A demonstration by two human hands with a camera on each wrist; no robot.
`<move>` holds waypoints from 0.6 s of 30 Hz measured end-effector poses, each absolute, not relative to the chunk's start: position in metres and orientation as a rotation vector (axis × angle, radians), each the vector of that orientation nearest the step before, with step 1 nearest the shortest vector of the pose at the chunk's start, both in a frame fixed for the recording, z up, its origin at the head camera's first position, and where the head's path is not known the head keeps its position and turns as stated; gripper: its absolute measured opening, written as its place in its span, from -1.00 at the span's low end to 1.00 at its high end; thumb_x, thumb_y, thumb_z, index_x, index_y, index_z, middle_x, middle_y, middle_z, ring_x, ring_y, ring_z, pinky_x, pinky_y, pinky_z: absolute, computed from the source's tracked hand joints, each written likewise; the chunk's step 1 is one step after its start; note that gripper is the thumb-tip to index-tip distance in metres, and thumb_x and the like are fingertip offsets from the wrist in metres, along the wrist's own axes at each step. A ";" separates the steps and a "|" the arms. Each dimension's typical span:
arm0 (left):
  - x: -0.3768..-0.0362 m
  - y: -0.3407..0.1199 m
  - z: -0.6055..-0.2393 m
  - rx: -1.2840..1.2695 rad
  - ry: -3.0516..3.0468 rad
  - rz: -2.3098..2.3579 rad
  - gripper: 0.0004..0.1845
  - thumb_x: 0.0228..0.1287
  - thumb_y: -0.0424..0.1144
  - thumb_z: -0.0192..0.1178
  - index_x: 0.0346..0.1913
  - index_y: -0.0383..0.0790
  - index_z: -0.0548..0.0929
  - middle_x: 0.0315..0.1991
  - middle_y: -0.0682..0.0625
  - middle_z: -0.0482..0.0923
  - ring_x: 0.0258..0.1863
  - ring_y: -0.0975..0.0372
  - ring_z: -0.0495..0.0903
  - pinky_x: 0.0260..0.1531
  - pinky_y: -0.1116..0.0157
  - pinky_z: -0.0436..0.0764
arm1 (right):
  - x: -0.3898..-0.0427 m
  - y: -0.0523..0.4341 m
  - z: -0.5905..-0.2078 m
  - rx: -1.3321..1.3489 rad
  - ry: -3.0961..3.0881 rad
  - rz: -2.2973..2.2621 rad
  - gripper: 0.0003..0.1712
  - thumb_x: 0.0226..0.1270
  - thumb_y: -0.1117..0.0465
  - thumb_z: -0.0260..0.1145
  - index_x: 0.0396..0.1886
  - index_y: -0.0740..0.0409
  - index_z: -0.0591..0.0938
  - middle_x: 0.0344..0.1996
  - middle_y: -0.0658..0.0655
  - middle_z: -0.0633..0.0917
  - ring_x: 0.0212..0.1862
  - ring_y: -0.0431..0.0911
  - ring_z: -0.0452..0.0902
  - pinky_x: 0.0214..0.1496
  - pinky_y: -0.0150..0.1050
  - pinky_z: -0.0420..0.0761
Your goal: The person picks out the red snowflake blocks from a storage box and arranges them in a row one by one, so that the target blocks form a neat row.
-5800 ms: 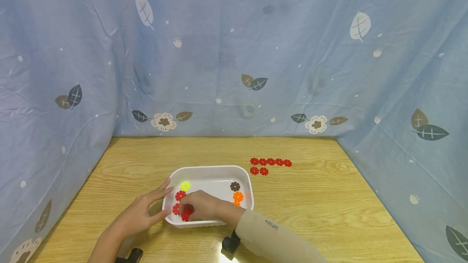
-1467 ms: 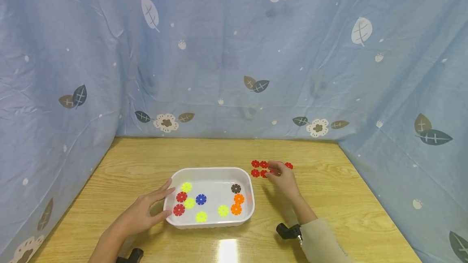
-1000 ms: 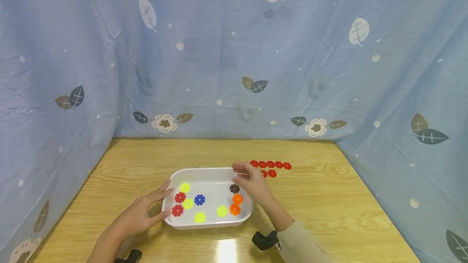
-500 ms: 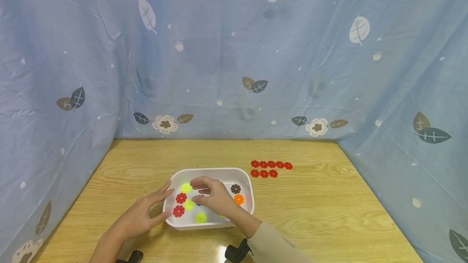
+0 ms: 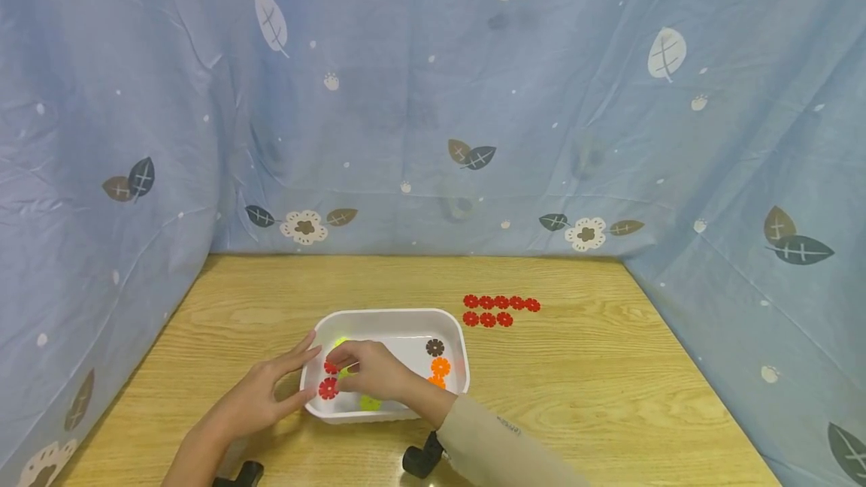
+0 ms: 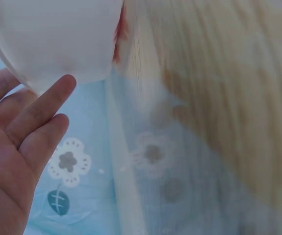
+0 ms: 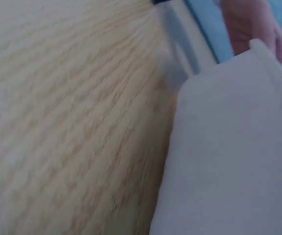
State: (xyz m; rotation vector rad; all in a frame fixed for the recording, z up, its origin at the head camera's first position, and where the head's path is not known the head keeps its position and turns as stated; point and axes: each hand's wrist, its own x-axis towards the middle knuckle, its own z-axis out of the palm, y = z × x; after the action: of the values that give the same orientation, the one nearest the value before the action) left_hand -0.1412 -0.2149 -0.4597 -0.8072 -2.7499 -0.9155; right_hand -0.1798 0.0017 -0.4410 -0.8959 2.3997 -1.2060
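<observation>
My left hand [image 5: 260, 393] touches the left end of a white plastic tray [image 5: 399, 335], thumb near the front corner and fingers along the rim. In the left wrist view the fingers [image 6: 42, 110] lie relaxed against the tray's outer wall. Inside the tray's left part hovers my right hand [image 5: 379, 373], thumb and fingertips apart, close over the red slotted discs. One red disc [image 5: 328, 388] shows just left of the thumb; another red disc [image 5: 330, 367] is partly covered by the fingers. Yellow-green discs [image 5: 370, 403] lie partly hidden below this hand.
At the tray's right end lie a brown disc [image 5: 435, 347] and orange discs [image 5: 440, 366]. Behind the tray to the right, red discs [image 5: 501, 302] form a row of several, with a row of three [image 5: 488, 319] in front. A blue patterned curtain [image 5: 433, 134] bounds the wooden table [image 5: 595, 367].
The right hand set a red disc down at the right end of the front row, which grew from two to three, then moved left into the tray. The left hand stayed at the tray's end.
</observation>
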 end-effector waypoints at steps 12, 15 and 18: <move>-0.141 -0.214 -0.458 -0.772 -2.798 -0.907 -0.41 0.10 -0.01 0.21 0.22 -0.05 0.40 0.32 0.08 0.19 0.20 0.15 0.32 0.06 0.20 0.45 | -0.187 -0.010 -0.455 -0.840 2.431 -1.036 -0.63 -0.02 0.30 0.38 -0.13 0.15 0.59 -0.24 -0.04 0.68 -0.21 -0.32 0.56 -0.18 -0.57 0.49; -0.141 -0.214 -0.457 -0.773 -2.794 -0.904 -0.42 0.10 -0.03 0.22 0.22 -0.05 0.40 0.32 0.09 0.19 0.20 0.15 0.32 0.06 0.21 0.45 | -0.188 -0.013 -0.458 -0.869 2.483 -0.963 -0.63 -0.05 0.32 0.39 -0.15 0.14 0.59 -0.29 -0.07 0.68 -0.25 -0.36 0.53 -0.19 -0.59 0.48; -0.141 -0.215 -0.458 -0.790 -2.780 -0.916 -0.42 0.10 -0.05 0.22 0.22 -0.07 0.40 0.32 0.07 0.19 0.19 0.14 0.33 0.07 0.30 0.44 | -0.189 -0.018 -0.461 -0.943 2.570 -0.821 -0.62 -0.09 0.32 0.40 -0.16 0.12 0.60 -0.36 -0.11 0.65 -0.32 -0.40 0.47 -0.25 -0.61 0.45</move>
State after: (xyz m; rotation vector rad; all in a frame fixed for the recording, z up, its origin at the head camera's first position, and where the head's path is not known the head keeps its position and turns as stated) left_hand -0.1408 -0.2150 -0.4582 -0.7902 -2.7796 -0.9157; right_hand -0.1892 -0.0182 -0.4608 -0.9433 2.5700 -0.8206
